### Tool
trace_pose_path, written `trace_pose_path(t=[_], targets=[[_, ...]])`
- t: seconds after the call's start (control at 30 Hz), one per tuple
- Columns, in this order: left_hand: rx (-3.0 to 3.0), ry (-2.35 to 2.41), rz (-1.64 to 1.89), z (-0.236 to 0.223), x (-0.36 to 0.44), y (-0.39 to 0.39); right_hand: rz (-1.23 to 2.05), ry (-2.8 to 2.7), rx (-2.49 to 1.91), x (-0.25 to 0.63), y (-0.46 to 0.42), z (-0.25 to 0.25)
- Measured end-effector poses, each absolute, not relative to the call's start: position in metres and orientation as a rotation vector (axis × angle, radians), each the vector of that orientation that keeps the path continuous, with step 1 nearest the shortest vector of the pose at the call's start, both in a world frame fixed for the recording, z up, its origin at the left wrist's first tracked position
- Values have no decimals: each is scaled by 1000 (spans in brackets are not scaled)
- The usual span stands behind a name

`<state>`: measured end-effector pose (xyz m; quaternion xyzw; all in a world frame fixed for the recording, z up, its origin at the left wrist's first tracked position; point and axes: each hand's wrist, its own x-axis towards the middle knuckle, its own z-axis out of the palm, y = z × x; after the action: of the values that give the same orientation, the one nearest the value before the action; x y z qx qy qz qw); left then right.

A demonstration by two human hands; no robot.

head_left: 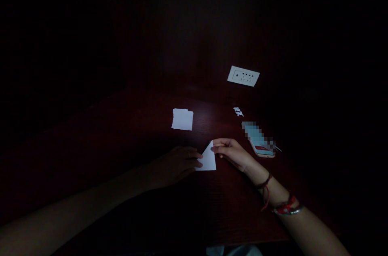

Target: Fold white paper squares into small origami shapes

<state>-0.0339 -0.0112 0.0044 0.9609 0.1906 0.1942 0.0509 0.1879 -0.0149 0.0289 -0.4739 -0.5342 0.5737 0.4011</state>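
Between my two hands is a white sheet of paper [209,160], folded into a triangle with its tip pointing away from me. My left hand [182,161], in deep shadow, has its fingertips closed on the paper's left corner. My right hand [232,152] pinches the upper tip between thumb and fingers. Beyond them a stack of white paper squares [182,119] lies on the dark red table [145,126]. Red and dark cord bracelets and a silvery bangle circle my right wrist and forearm.
A lit phone [259,143], partly pixelated, lies to the right of my right hand. Small torn paper scraps [238,111] rest behind it. A white socket panel [243,76] is set in the dark upright surface at the back. Much of the surroundings is too dark to make out.
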Motion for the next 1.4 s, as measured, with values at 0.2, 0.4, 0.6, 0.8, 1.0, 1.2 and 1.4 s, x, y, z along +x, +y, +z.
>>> trace_pose_path(t=[0.2,0.4,0.6,0.8,1.0,1.2,1.4], targets=[[2939,602,567,3,-32,-10,885,-1825,-1324,192,-9,22],[2950,609,582,2,-33,-9,503,-2233,-1157,197,-19,33],[2978,608,553,-3,-34,-7,517,-2469,-877,202,-23,38],[3001,577,539,-1,-34,-6,481,-2589,-787,206,-22,37],[2974,581,611,4,-33,-9,435,-2647,-770,205,-24,41],[2997,541,594,0,-33,-8,400,-2689,-775,205,-24,42],[3017,531,541,-3,-33,-5,376,-2723,-772,205,-23,43]])
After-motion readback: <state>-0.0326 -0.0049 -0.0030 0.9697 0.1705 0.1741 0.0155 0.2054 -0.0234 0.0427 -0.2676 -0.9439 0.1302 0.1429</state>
